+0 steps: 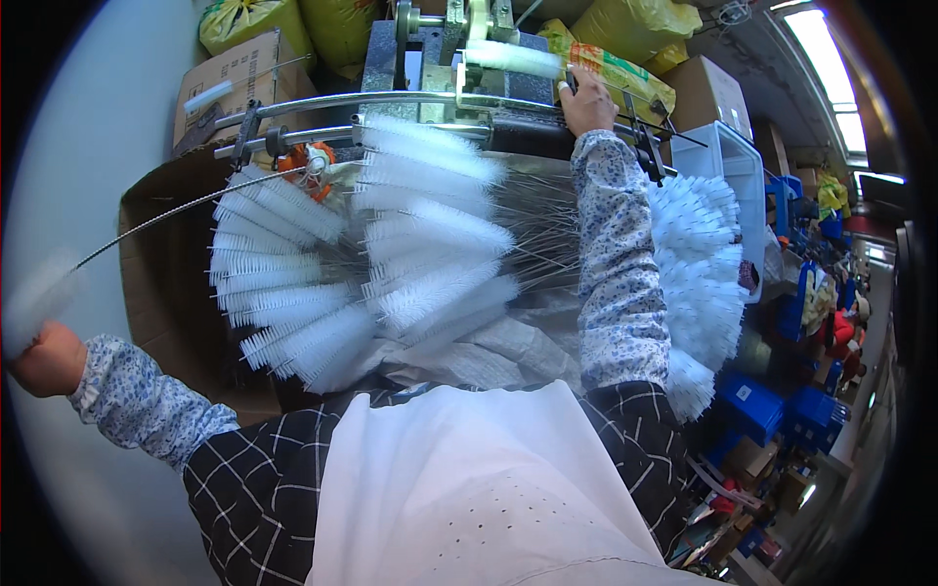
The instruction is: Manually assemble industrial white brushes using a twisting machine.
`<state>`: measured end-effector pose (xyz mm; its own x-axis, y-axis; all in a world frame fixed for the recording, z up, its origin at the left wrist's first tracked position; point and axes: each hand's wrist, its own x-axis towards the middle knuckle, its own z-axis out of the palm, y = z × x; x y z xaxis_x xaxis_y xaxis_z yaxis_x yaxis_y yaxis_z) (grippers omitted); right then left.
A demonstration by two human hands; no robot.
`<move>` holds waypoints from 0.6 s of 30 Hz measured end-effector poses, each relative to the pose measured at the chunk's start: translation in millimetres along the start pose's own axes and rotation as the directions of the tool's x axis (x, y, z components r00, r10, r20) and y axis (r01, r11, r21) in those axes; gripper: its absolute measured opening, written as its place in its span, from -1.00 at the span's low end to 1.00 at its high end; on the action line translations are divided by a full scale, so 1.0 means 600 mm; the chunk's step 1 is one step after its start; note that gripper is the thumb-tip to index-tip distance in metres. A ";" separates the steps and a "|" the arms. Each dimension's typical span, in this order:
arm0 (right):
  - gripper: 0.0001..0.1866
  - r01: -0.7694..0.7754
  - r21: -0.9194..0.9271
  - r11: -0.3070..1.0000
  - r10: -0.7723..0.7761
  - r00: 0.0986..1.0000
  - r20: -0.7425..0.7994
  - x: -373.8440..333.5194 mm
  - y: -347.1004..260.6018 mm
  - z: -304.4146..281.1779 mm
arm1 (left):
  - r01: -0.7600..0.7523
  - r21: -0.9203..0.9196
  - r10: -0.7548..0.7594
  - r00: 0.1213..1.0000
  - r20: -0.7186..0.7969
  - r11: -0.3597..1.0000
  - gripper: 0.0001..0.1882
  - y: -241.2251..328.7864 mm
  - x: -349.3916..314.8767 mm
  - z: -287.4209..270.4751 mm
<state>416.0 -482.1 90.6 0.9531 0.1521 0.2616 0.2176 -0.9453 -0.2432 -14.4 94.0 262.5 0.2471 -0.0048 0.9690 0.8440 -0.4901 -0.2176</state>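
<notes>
At the far left, my left hand (49, 361) is closed around the bristle end of a white wire brush (39, 298), blurred by motion. The brush's twisted wire stem (176, 207) arcs up towards the machine (430, 73). At that machine's right side, my right hand (590, 103) has its fingers curled over a small dark part beside the end of another white brush (513, 59), which lies across the machine. What exactly those fingers grip is partly hidden. Below the metal rails (381, 98) lie fanned piles of white brushes (430, 225), their wire stems pointing inwards.
An open cardboard box (147, 244) stands left of the brushes, by the wall. More brushes (699, 264) are heaped right of my forearm, near a pale blue plastic crate (747, 186). Yellow sacks (635, 24) and a carton (239, 78) sit behind. Blue bins (752, 405) fill the right.
</notes>
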 end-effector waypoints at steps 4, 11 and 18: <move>-0.70 -0.004 -0.042 0.999 0.005 0.999 0.033 -0.010 -0.067 -0.006 | -0.069 0.098 0.064 0.997 0.050 0.993 -0.83 0.047 0.019 -0.040; -0.67 -0.003 -0.041 0.999 0.007 0.996 0.088 -0.027 -0.184 0.023 | -0.170 -0.060 0.170 0.985 -0.003 0.984 -0.86 0.094 0.033 -0.046; -0.68 0.063 -0.028 0.998 -0.059 0.988 0.146 -0.030 -0.176 0.016 | -0.095 -0.119 0.102 0.993 0.056 0.988 -0.83 0.148 0.042 -0.072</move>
<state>377.9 -382.1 102.8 0.9591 0.2479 0.1364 0.2717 -0.9413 -0.2003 46.2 13.0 272.5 0.3585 -0.0061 0.9335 0.7542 -0.5875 -0.2935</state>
